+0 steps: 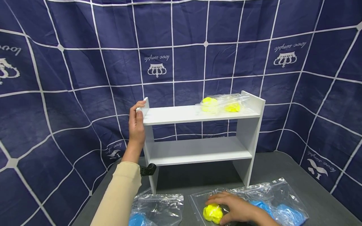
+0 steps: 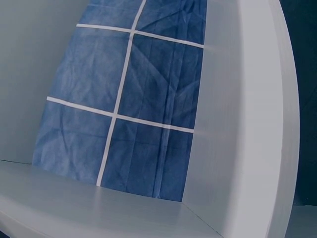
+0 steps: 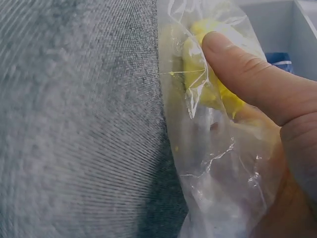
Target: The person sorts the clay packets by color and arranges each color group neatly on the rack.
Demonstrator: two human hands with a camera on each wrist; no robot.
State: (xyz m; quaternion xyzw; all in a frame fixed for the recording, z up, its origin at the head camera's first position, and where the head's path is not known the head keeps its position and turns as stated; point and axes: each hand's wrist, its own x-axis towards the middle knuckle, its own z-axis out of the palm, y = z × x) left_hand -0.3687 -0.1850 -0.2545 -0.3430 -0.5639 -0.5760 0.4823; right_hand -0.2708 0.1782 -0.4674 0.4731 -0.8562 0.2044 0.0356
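My left hand (image 1: 137,127) grips the upper left side panel of a small white two-tier shelf (image 1: 199,151), fingers hooked over its top edge. The left wrist view shows the shelf's white boards (image 2: 260,119) close up, with no fingers in it. Low in the head view, my right hand (image 1: 237,205) holds a clear zip bag (image 1: 198,201) by the soft yellow lump (image 1: 212,213) inside it. In the right wrist view the thumb (image 3: 247,69) presses the yellow lump (image 3: 200,69) through the plastic, fingers round the far side.
On the shelf's top board lies a clear bag (image 1: 220,100) with two yellow lumps. Bags with blue lumps lie at the front left (image 1: 167,207) and front right (image 1: 282,191) of the dark grey tabletop (image 1: 268,166). A blue gridded cloth (image 1: 189,62) hangs behind and around.
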